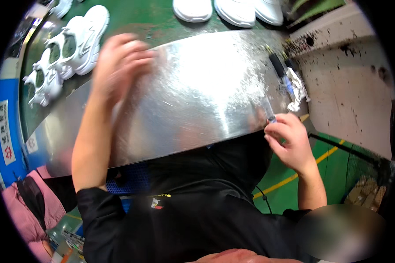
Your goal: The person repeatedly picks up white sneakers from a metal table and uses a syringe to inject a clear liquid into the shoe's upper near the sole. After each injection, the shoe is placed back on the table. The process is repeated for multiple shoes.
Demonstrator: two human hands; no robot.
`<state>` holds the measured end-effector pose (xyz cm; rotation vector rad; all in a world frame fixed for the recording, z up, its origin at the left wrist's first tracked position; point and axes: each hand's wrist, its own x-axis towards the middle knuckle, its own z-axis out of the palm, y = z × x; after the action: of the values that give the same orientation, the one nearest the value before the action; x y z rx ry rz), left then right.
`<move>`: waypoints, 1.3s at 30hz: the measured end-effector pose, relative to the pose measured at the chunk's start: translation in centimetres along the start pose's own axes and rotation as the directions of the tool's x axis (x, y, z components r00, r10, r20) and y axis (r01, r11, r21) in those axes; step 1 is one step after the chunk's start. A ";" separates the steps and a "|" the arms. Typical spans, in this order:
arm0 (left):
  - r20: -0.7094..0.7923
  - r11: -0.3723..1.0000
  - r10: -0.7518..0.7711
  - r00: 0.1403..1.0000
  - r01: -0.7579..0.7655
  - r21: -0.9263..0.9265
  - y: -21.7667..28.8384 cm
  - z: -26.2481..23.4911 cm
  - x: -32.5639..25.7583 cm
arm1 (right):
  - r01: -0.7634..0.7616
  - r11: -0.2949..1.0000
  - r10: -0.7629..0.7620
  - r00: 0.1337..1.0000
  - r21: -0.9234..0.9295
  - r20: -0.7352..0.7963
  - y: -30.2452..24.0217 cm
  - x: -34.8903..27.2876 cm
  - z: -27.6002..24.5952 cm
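Motion smears my left hand (pixel 123 63) above the far left part of the shiny metal worktop (pixel 166 127). It is beside a group of white sneakers (pixel 77 44), and its fingers are too blurred to show whether they hold anything. At the worktop's right front edge, my right hand (pixel 289 139) is closed, thumb and fingers bent. Its fingertips pinch a small clear tube-like piece (pixel 269 110), whose exact kind I cannot make out. Just beyond that hand lie a black-handled tool (pixel 276 65) and a crumpled white strip (pixel 298 90).
More white shoes (pixel 192 9) stand along the far side on a green surface (pixel 140 19). A stained pale panel (pixel 342 87) rises at the right. A blue crate (pixel 129 179) sits below the front edge. Another person's pink sleeve (pixel 48 201) shows at the lower left.
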<state>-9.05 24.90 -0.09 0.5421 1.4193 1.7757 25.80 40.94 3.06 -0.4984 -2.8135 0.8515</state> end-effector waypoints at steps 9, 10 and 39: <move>-0.376 0.769 0.439 0.816 -0.124 0.628 0.6 -17.4 -1.4 | 0.152 0.816 -0.092 0.987 -0.558 0.134 0.8 1.2 -1.0; -0.322 0.708 0.433 0.842 -0.097 0.699 0.6 -17.3 -0.4 | 0.175 0.798 -0.086 0.980 -0.577 0.179 0.6 1.2 -1.2; -0.259 0.964 0.182 0.949 -0.119 0.239 1.6 -11.6 -12.9 | -0.305 0.454 0.125 0.952 0.837 0.279 -2.0 -3.1 2.6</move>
<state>-10.37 7.53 -0.09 0.5432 1.8301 1.8835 27.56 36.95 1.83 -0.5996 -1.9686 2.2870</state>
